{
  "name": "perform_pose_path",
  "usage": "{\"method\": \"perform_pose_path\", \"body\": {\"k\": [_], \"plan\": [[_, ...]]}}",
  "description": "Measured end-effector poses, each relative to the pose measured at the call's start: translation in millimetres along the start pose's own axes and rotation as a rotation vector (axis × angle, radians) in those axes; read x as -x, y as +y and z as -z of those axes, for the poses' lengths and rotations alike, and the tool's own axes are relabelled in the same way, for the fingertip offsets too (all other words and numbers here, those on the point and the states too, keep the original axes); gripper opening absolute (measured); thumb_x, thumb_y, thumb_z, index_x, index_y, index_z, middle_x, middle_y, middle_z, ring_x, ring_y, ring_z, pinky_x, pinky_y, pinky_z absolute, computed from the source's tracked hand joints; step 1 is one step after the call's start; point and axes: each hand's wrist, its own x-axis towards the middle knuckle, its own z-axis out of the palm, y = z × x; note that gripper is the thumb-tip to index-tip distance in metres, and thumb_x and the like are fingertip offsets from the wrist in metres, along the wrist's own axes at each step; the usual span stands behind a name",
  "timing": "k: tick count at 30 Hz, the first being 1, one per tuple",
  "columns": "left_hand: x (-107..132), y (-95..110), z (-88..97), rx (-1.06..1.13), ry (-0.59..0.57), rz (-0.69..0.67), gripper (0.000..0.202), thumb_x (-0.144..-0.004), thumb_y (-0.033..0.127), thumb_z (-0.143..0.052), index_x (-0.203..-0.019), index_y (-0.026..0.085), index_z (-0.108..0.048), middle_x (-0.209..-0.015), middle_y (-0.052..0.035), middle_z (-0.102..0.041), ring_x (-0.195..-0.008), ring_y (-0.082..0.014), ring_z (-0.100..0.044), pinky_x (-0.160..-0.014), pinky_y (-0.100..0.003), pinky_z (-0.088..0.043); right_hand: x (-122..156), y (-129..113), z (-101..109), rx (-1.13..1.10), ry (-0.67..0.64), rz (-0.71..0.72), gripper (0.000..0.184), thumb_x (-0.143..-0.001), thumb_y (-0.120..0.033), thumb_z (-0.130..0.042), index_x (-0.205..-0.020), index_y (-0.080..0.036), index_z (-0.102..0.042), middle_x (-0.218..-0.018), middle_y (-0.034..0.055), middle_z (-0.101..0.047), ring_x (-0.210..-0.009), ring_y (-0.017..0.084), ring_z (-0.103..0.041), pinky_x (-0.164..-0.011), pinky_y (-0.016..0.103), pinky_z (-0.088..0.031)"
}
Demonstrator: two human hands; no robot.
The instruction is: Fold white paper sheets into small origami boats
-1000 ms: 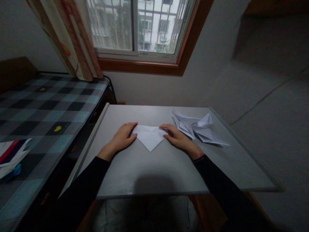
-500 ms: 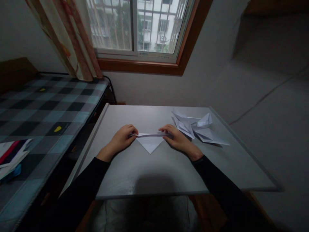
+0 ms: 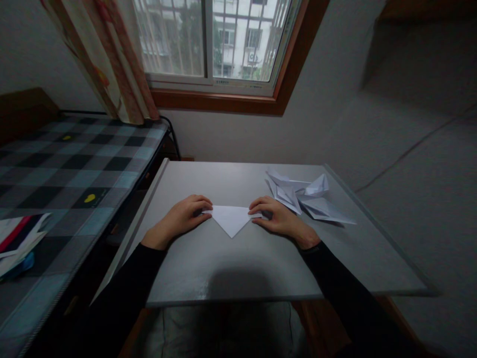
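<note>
A folded sheet of white paper (image 3: 231, 220) lies on the grey-white table (image 3: 231, 263), its pointed corner toward me and its straight edge away. My left hand (image 3: 187, 215) pinches the paper's left end between thumb and fingers. At the opposite end, my right hand (image 3: 278, 216) has its curled fingers and thumb around the right tip. Both outer tips are partly hidden by the fingers. Beyond my right hand, several folded white paper pieces (image 3: 316, 199) lie in a loose pile.
To the left stands a bed with a checked cover (image 3: 112, 164), with papers (image 3: 22, 238) on its near part. A curtain (image 3: 112, 64) hangs beside the barred window (image 3: 238, 44) behind the table. A wall bounds the right side.
The narrow strip raised along the paper's far edge no longer shows; the top now looks flat. Both hands have shifted slightly and still hold the ends.
</note>
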Motion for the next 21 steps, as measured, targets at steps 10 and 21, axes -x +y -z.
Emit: {"method": "perform_pose_path", "body": {"k": [10, 21], "plan": [[-2.4, 0.1, -1.0, -0.096, -0.017, -0.011, 0.026, -0.106, 0.048, -0.073, -0.12, 0.026, -0.08, -0.126, -0.0092, -0.078, -0.116, -0.0289, -0.075, -0.1, -0.043, -0.061, -2.9, 2.6, -3.9, 0.072, -0.005, -0.003, 0.014, -0.105, -0.027, -0.077, -0.119, -0.027, -0.08, -0.119, 0.0096, -0.074, -0.114, 0.027, -0.071, -0.102, 0.047, -0.059], [-5.7, 6.0, -9.0, -0.107, 0.068, 0.058, 0.035, -0.117, 0.046, -0.052, -0.115, 0.025, -0.079, -0.112, -0.0081, -0.08, -0.103, -0.0248, -0.075, -0.094, -0.039, -0.059, -5.7, 0.4, -9.1, 0.219, 0.088, -0.014, 0.021, -0.115, -0.033, -0.06, -0.114, -0.023, -0.078, -0.106, 0.0106, -0.08, -0.102, 0.028, -0.075, -0.093, 0.045, -0.06]]}}
